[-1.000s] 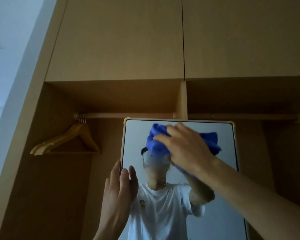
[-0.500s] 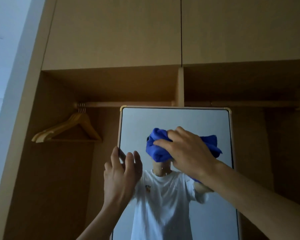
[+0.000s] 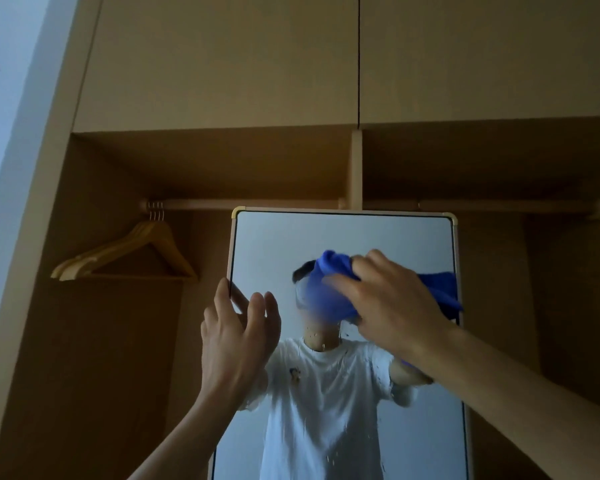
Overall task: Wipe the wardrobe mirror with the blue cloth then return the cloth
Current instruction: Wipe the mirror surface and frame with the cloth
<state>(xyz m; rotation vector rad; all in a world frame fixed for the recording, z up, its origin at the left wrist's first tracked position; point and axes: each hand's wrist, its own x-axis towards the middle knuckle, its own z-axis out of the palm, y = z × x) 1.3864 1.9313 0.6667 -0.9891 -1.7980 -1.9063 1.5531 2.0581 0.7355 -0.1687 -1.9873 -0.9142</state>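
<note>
**Position of the work.** The wardrobe mirror (image 3: pixel 343 244) stands upright in the open wardrobe, with its long axis running 12 to 6 o'clock. Its top edge is just below the hanging rail (image 3: pixel 250 204).

**Cloth.** The blue cloth (image 3: pixel 329 289) is bunched against the upper part of the glass. Its long axis lies roughly 9 to 3 o'clock. One end sticks out past the fingertips toward 9 o'clock, and a tail reaches the mirror's right frame at 3 o'clock.

**Hands.**
- The right hand (image 3: pixel 392 306) lies on top of the cloth, fingers curled over it, and presses it to the glass. This is the working hand.
- The left hand (image 3: pixel 236 344) is at 9 o'clock from the cloth, apart from it, at the mirror's left frame. Its fingers are extended and loosely spread and hold nothing. Whether it actually bears on the frame cannot be told.

**Remaining surface.** Droplets (image 3: pixel 371 375) show on the glass at 6 o'clock from the cloth. The next strokes should probably run downward along the mirror's long axis.

**Surroundings.** Wooden hangers (image 3: pixel 129 251) hang from the rail at 9 o'clock, well clear of the mirror.
</note>
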